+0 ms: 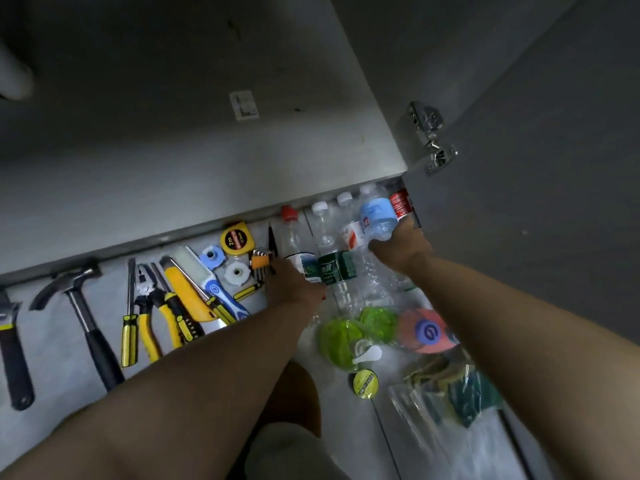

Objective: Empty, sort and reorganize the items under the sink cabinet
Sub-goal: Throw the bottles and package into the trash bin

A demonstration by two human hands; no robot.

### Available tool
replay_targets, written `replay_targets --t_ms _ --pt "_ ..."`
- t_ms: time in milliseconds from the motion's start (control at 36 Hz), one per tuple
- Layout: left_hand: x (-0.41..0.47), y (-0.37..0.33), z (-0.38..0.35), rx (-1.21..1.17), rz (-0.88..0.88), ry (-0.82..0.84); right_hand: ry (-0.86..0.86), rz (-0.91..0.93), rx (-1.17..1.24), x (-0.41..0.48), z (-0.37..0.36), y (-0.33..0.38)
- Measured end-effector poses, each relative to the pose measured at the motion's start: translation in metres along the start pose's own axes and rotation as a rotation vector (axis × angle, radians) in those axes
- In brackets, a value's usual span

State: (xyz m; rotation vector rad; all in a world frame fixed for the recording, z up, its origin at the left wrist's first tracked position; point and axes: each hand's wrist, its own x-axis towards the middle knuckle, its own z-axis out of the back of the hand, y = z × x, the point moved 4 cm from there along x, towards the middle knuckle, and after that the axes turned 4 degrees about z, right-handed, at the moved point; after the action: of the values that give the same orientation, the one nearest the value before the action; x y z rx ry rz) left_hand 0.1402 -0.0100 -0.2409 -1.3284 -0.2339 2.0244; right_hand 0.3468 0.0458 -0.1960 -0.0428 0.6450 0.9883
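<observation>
Several clear plastic bottles lie side by side on the grey floor in front of the cabinet. My right hand [403, 245] grips a bottle with a blue label [375, 214] at the right end of the row. My left hand [294, 282] rests on a red-capped bottle [292, 237] with a green and white label, beside a dark green labelled bottle [334, 268]. Whether the left fingers close around it is hidden. A red can [400, 202] lies by the open cabinet door [519, 202].
Tools lie in a row at left: wrench [14, 351], hammer [79, 306], screwdriver [130, 327], pliers [152, 306], yellow knife [187, 299], tape measure [237, 239], hex keys [259, 265]. Green scrubbers [341, 341], an orange ball [427, 332] and bagged sponges [457, 389] lie nearer me.
</observation>
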Motion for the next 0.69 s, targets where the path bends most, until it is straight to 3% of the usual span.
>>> replay_targets --t_ms 83,194,333,444,694 --pt "-0.013 -0.002 0.016 -0.14 -0.008 -0.04 0.114 -0.021 0.265 -0.011 0.008 0.006" --pt "-0.033 -0.001 0.038 -0.226 0.043 0.111 0.29 -0.106 0.637 -0.043 0.023 0.009" --pt "-0.083 -0.009 0.078 -0.288 0.135 0.277 0.369 -0.088 0.765 -0.1 0.055 0.012" --pt "-0.138 -0.033 0.106 -0.257 0.007 0.367 0.459 0.015 0.897 -0.158 0.085 0.01" --pt "-0.282 -0.092 0.143 -0.266 -0.401 0.494 0.293 0.379 1.072 -0.288 0.161 -0.012"
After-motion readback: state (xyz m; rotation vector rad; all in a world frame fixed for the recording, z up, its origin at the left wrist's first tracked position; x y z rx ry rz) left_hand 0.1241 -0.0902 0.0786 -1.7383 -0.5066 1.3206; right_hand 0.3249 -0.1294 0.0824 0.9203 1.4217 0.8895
